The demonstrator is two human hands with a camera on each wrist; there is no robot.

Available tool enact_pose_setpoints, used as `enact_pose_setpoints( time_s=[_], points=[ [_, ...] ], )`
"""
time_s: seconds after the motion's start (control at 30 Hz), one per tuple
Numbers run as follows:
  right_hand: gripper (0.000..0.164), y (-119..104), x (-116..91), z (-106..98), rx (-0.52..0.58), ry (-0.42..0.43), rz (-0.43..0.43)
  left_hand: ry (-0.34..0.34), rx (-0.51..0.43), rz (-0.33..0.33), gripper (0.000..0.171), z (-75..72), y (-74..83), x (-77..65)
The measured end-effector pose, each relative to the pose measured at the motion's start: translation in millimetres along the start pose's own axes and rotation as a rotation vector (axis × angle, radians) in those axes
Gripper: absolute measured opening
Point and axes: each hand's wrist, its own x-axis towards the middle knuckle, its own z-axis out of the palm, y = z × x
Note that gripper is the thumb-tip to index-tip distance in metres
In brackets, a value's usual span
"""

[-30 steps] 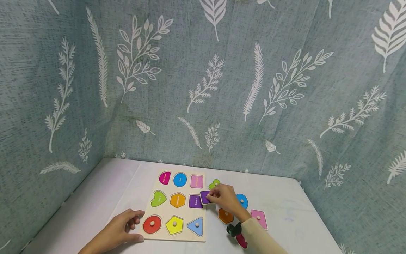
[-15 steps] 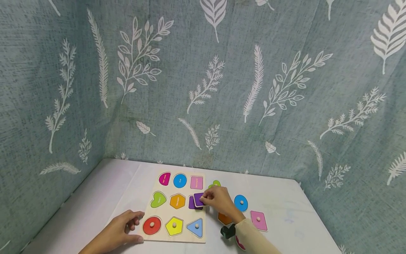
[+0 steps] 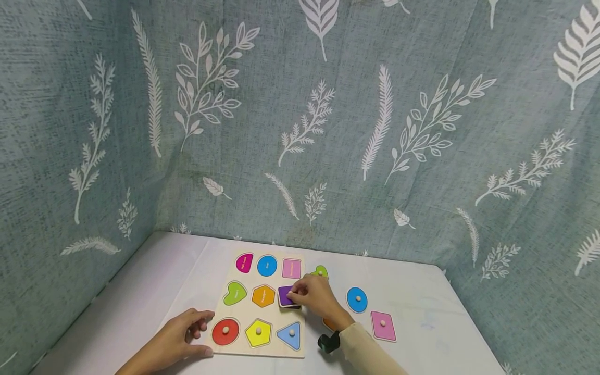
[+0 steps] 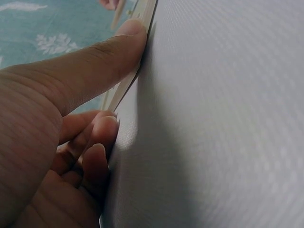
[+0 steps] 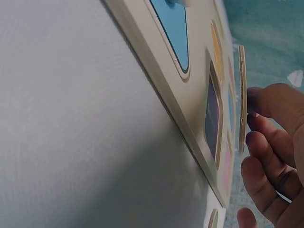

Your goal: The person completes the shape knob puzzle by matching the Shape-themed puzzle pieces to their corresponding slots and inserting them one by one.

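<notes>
My right hand point(image 3: 315, 296) pinches the purple square puzzle piece point(image 3: 284, 295) by its small knob. In the head view the piece overlaps the purple square recess of the wooden shape puzzle board point(image 3: 248, 310). From the right wrist, the piece point(image 5: 242, 99) shows edge-on, apart from the recess point(image 5: 213, 116). My left hand point(image 3: 180, 337) rests at the board's near left corner, thumb and forefinger touching its edge. The left wrist view shows the thumb point(image 4: 102, 61) against the board's side, the other fingers loosely bent.
Red circle point(image 3: 226, 331), yellow pentagon point(image 3: 258, 333) and blue triangle point(image 3: 288, 336) pieces sit in the board's near row. Right of the board lie a green heart piece point(image 3: 321, 271), a blue round piece point(image 3: 357, 300), a pink rectangle piece point(image 3: 383, 326) and a partly hidden orange piece point(image 3: 329, 324).
My right hand has moved left with the purple square, from the board's right edge to over the purple recess. The left hand has stayed at the corner.
</notes>
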Motion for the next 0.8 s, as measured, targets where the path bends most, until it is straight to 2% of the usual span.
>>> enact_pose_setpoints(
  time_s=[0.23,0.53,0.8],
  points=[
    [0.018,1,1,3,-0.038,0.004,0.038,-0.002,-0.001,0.014,0.081,-0.1,-0.8,-0.9],
    [0.018,5,0,6,-0.064,0.014,0.059,0.0,0.0,-0.025,0.081,-0.7,1.4,1.2],
    [0.02,6,1,11,-0.055,0.004,0.057,-0.004,-0.002,0.009,0.082,-0.8,0.0,-0.5]
  ],
)
